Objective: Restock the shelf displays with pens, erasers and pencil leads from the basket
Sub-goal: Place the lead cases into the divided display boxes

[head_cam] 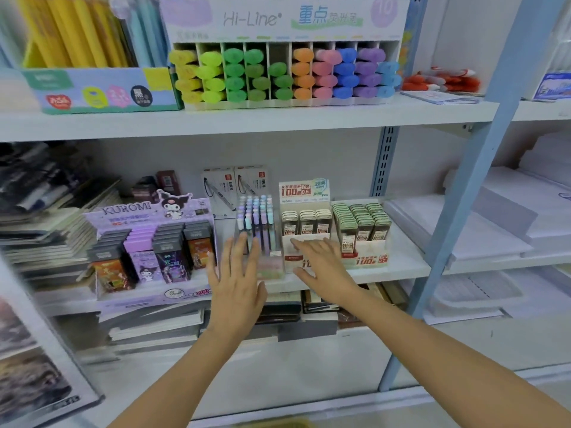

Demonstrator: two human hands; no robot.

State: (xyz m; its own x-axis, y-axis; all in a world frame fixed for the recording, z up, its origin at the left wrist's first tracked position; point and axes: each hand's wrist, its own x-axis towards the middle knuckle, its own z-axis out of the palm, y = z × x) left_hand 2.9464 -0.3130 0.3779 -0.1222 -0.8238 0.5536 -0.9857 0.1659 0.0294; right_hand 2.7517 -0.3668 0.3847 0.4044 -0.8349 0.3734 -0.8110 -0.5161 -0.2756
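A: As your left hand [238,282] and right hand [321,261] spread flat, empty, you're prob. squaring pen stand [258,217] & lead box [306,223], mid shelf [401,261].
B: Basket?
A: Not in view.

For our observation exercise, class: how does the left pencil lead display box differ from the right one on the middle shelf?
The left pencil lead box holds few cream-capped cases; the right pencil lead box is packed with green-capped rows. A tall header card rises behind the left box; none shows on the right box. The right hand reaches before the left box only. Both are cardboard, printed "100".
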